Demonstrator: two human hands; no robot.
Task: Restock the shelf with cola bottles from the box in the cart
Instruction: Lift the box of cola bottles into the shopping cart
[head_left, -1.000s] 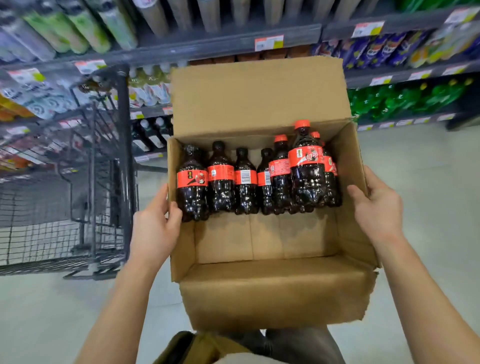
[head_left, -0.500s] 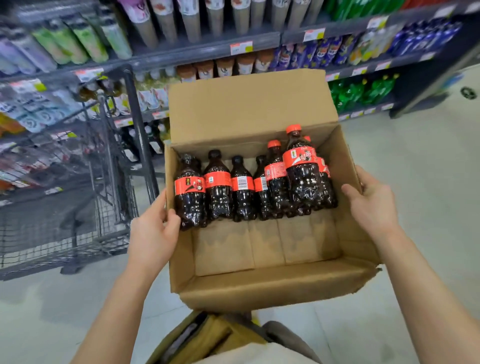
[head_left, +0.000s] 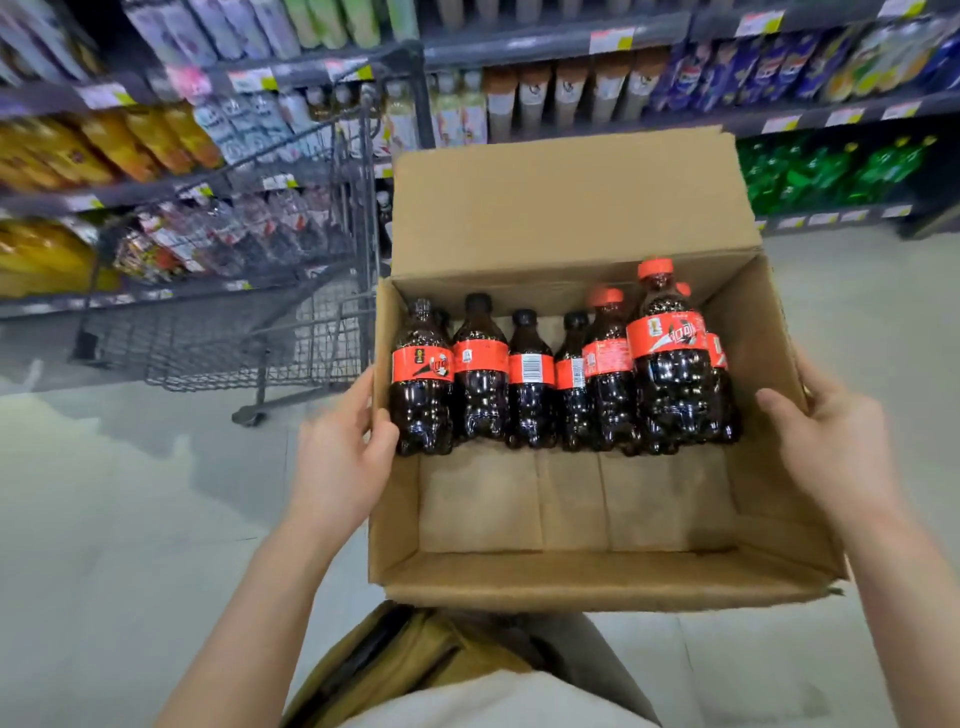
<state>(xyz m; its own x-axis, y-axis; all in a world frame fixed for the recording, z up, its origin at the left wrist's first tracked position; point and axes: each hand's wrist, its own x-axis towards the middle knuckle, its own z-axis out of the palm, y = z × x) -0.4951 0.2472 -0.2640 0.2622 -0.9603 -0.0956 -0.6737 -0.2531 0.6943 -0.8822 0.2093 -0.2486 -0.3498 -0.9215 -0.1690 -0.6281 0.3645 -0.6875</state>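
Observation:
I hold an open cardboard box (head_left: 582, 577) in front of me, above the floor. My left hand (head_left: 340, 462) grips its left wall with the thumb over the rim. My right hand (head_left: 831, 447) grips its right wall the same way. Several cola bottles (head_left: 530, 384) with red labels stand in a row against the box's far wall; some have black caps, others red caps. The near half of the box floor is bare cardboard. The far flap stands upright and hides part of the shelves behind.
A wire shopping cart (head_left: 249, 312) stands to the left on the pale floor. Shelves (head_left: 571, 47) packed with drinks run across the back: yellow bottles on the left, green bottles (head_left: 831, 171) at lower right. A tan bag (head_left: 415, 660) hangs at my waist.
The view has swung right and the cart now lies further left of the box. Both hands keep the same hold on the box, and the bottles have not shifted.

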